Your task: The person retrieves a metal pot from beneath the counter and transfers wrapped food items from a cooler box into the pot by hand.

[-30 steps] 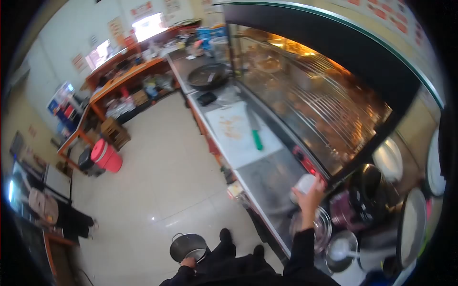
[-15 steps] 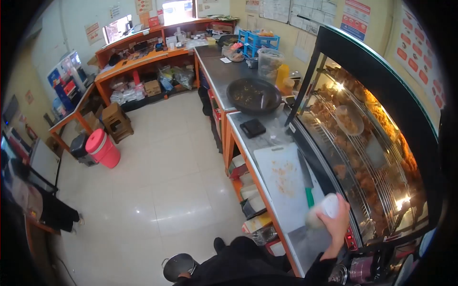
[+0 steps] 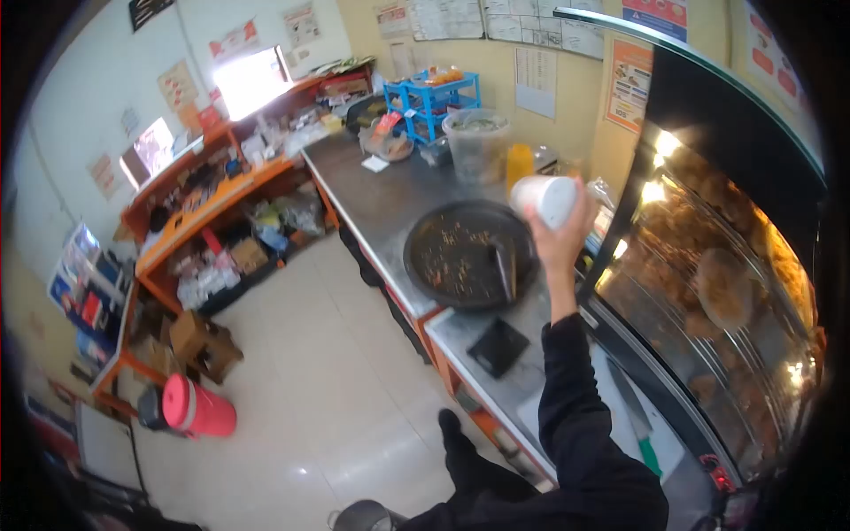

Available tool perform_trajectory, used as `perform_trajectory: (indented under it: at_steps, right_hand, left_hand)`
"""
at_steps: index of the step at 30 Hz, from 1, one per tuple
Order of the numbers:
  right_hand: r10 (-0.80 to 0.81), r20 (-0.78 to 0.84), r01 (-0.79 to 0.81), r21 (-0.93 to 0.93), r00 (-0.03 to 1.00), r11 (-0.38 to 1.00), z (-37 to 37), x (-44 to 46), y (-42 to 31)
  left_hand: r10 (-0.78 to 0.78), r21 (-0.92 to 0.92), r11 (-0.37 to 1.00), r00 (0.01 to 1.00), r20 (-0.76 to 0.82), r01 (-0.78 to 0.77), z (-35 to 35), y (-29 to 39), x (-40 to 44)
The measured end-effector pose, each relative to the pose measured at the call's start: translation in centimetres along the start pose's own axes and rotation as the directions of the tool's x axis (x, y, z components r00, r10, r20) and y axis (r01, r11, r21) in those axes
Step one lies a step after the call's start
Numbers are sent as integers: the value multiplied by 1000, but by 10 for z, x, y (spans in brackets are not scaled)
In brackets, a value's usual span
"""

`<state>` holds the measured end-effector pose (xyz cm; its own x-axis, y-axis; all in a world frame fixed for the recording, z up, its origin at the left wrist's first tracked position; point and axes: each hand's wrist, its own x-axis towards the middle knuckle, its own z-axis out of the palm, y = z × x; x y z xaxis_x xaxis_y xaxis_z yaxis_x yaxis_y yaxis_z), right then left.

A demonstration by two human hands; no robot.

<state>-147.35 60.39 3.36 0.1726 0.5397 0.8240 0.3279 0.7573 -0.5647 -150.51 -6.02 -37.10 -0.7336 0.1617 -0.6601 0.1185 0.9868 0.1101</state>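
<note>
My right hand point(image 3: 564, 237) is wrapped round a white, round tub point(image 3: 547, 200), raised beside the glass cabinet and tilted, with a flat white end towards me. What the tub holds cannot be seen. Below and left of it on the counter is a wide black pan point(image 3: 443, 292), with crumbs and bits scattered inside and a dark, long-handled utensil point(image 3: 505, 270) lying in it. At the bottom edge, a metal pot point(image 3: 367, 515) is partly visible low beside my body. My left hand is out of view.
A lit glass cabinet point(image 3: 708, 292) with fried food lines the right. On the counter are a black scale-like square point(image 3: 498, 346), a knife with green handle point(image 3: 651, 457), a clear bucket point(image 3: 478, 146) and a blue rack point(image 3: 434, 106). A pink cooler point(image 3: 199, 407) stands on the floor.
My right hand has carried the white tub from above the cutting board forward to near the black pan. My view has moved closer to the pan. My left hand, earlier at the pot, has left view.
</note>
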Motion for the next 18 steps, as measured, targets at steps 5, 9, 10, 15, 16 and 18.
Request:
perform_trajectory:
  at_steps: [5, 9, 10, 15, 16, 18]
  right_hand:
    - [148, -436, -266, -222, 887, 938, 138, 86, 160]
    - [539, -485, -679, -172, 689, 714, 184, 112, 258]
    - [561, -468, -690, -159, 683, 706, 190, 109, 271]
    - [666, -368, -759, -246, 648, 603, 208, 84, 325]
    - [681, -342, -762, -291, 647, 578, 210, 80, 332]
    - [679, -281, -727, -390, 678, 565, 215, 78, 347]
  left_hand:
    - [3, -13, 1000, 997, -78, -4, -137, 86, 73]
    - [22, -7, 1000, 995, -96, -23, -211, 143, 124]
    - [29, 0, 1000, 995, -98, -29, -225, 155, 135]
    - [69, 57, 996, 995, -78, -65, -271, 202, 179]
    - [81, 68, 995, 994, -69, -76, -276, 208, 184]
    - [97, 92, 991, 994, -54, -92, -284, 220, 193]
